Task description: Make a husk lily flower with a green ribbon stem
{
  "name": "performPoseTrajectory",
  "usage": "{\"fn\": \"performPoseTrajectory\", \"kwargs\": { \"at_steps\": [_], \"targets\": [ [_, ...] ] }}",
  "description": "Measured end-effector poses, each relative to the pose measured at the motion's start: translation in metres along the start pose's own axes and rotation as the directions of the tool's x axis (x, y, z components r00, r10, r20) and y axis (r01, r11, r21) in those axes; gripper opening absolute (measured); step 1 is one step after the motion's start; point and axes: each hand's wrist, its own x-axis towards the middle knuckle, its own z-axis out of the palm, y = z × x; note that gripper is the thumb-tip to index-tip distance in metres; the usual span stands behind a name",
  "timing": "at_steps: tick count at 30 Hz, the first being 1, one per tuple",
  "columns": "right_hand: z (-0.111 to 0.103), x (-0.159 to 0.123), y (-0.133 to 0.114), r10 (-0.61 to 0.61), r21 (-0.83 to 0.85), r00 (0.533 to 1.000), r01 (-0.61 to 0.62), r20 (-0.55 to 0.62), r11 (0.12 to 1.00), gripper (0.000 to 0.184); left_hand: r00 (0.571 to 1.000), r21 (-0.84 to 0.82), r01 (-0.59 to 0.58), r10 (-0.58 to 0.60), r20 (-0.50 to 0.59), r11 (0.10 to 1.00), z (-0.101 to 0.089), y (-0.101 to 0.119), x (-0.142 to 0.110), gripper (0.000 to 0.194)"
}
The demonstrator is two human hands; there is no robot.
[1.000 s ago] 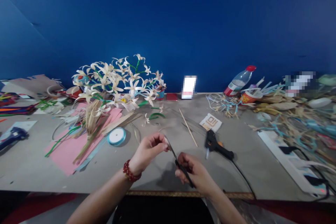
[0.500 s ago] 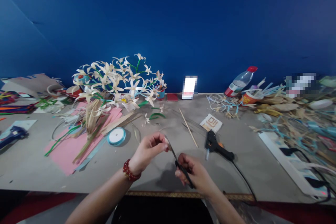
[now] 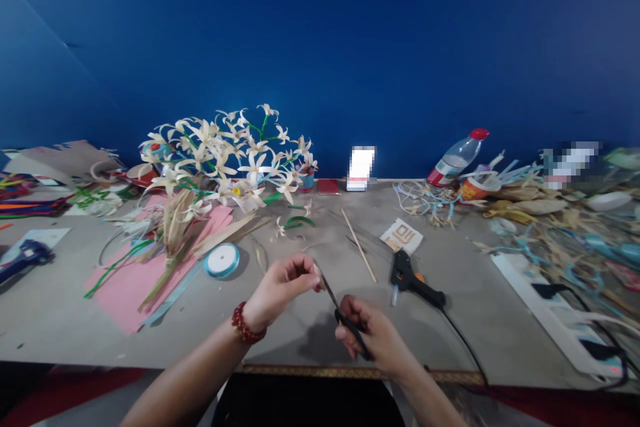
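My right hand (image 3: 367, 327) is closed round the black handles of a pair of scissors (image 3: 353, 332), whose blades point up and to the left. The blade tips reach the fingertips of my left hand (image 3: 295, 280). That hand is pinched at thumb and forefinger, and whatever sits between them is too small to make out. A red bead bracelet (image 3: 246, 324) circles the left wrist. Just beyond the hands lie a thin wooden stick (image 3: 360, 245) and, to the right, a black glue gun (image 3: 417, 283).
White handmade flowers (image 3: 225, 153) on green stems stand at the back left. Pink paper (image 3: 123, 290) and a blue ribbon spool (image 3: 222, 261) lie left of my hands. A power strip (image 3: 537, 313), a tilted bottle (image 3: 457, 157) and heaped dried husks (image 3: 530, 205) are on the right.
Hardly anything differs. Both hands hold nearly the same pose, with the scissors still at the left fingertips, and the view has shifted very slightly.
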Motion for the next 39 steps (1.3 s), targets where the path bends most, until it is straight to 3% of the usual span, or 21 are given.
{"fn": "performPoseTrajectory", "kwargs": {
  "at_steps": [14, 19, 22, 25, 28, 31, 35, 39],
  "targets": [
    [-0.002, -0.001, 0.002, -0.007, -0.052, 1.0, 0.006, -0.024, 0.999, 0.057, 0.999, 0.018, 0.008, -0.008, 0.039, 1.0, -0.002, 0.002, 0.0, 0.025],
    [-0.006, 0.002, 0.004, -0.019, -0.083, 0.996, 0.012, -0.092, 0.996, 0.053, 0.999, 0.025, -0.005, 0.004, 0.032, 1.0, -0.003, 0.001, 0.0, 0.024],
    [-0.015, 0.006, 0.006, -0.089, -0.266, 0.973, 0.03, -0.213, 0.963, 0.048, 1.0, 0.019, 0.023, -0.023, -0.019, 1.0, -0.002, 0.0, 0.0, 0.025],
    [-0.025, 0.009, 0.012, -0.211, -0.505, 0.927, 0.028, -0.309, 0.863, 0.041, 0.998, -0.001, 0.041, -0.041, -0.046, 0.999, -0.002, -0.002, 0.0, 0.025],
    [-0.031, 0.009, 0.017, -0.227, -0.575, 0.908, -0.017, -0.351, 0.818, 0.04, 0.998, -0.028, 0.036, -0.038, -0.053, 0.999, -0.004, -0.007, 0.0, 0.023],
    [-0.028, 0.005, 0.015, -0.215, -0.51, 0.923, 0.024, -0.319, 0.86, 0.04, 0.997, -0.068, 0.027, -0.032, -0.07, 0.997, -0.005, -0.011, 0.001, 0.021],
    [-0.016, -0.002, 0.005, -0.202, -0.404, 0.964, 0.118, -0.173, 0.907, 0.043, 0.996, -0.134, 0.038, -0.047, -0.071, 0.99, -0.002, -0.014, 0.002, 0.021],
    [-0.007, -0.004, 0.003, -0.143, -0.27, 0.986, 0.116, -0.082, 0.956, 0.053, 0.998, -0.183, 0.037, -0.046, -0.045, 0.982, 0.003, -0.014, 0.0, 0.019]
  ]
}}
